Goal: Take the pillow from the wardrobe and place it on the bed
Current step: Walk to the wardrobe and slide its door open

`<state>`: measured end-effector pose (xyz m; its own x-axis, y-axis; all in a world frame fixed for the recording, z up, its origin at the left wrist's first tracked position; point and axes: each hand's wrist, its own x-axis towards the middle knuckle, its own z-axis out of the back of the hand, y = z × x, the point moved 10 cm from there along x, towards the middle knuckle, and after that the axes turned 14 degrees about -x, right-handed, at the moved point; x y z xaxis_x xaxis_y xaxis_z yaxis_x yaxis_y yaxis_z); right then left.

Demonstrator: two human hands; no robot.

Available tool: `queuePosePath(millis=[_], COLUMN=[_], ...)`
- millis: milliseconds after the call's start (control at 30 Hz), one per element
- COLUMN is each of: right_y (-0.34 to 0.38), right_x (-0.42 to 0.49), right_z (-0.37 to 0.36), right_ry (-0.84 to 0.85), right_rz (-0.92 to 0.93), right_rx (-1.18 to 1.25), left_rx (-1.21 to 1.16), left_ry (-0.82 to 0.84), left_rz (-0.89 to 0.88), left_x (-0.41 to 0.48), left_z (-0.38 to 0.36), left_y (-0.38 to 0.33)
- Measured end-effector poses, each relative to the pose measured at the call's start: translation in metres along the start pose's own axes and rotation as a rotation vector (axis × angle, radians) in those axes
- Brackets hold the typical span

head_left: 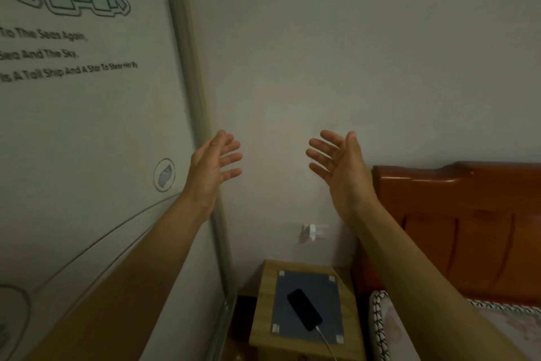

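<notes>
The left hand point(212, 164) and right hand point(339, 164) were raised, fingers spread, empty; the wardrobe point(87, 126) stood left, the bed point(456, 214) right.

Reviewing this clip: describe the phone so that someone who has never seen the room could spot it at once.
Find the orange-brown wooden headboard on the right; just left of it stands a small light-wood nightstand. On its blue-grey mat lies the phone, diagonal. It is the only black slab there, with a white cable plugged into its near end.
</notes>
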<state>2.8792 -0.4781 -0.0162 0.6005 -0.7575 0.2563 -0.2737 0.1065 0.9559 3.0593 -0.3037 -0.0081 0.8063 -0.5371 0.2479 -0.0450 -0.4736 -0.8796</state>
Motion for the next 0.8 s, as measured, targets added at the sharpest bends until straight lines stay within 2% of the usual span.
queuePosePath(millis=[233,500,800], right_y=[-0.052,-0.091,-0.124], right_x=[0.084,0.189,0.269], right_z=[-0.032,-0.124,-0.221], right_ry=[0.067,0.154,0.259], right_rz=[-0.059,-0.089,-0.086], right_rx=[0.022,0.042,0.004], left_rx=[0.051,0.073,0.153], left_ry=[-0.076,-0.159,-0.165], left_rz=[0.003,-0.025,-0.048], left_x=[0.075,0.175,0.253], left_z=[0.029,0.092,0.14], left_y=[0.037,0.041,0.039])
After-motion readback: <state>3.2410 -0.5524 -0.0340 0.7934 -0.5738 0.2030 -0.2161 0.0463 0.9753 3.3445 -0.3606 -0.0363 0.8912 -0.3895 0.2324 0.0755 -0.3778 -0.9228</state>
